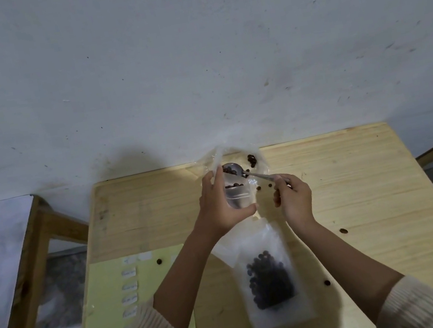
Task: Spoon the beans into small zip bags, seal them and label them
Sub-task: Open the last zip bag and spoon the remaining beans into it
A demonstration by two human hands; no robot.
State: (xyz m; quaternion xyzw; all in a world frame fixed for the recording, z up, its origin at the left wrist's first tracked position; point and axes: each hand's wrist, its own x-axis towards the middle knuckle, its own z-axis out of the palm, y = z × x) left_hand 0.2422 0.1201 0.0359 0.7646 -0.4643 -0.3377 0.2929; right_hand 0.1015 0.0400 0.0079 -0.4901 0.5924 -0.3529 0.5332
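My left hand gripping one small clear plastic zip bag above pale wooden bench, my right hand pinching one slim metal spoon, dark round beans in its bowl at bag's mouth

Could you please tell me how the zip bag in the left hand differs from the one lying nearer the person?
The held bag is gripped by the left hand, with few beans inside; the lying bag rests flat on the table, untouched, holding many beans. Both are translucent plastic.
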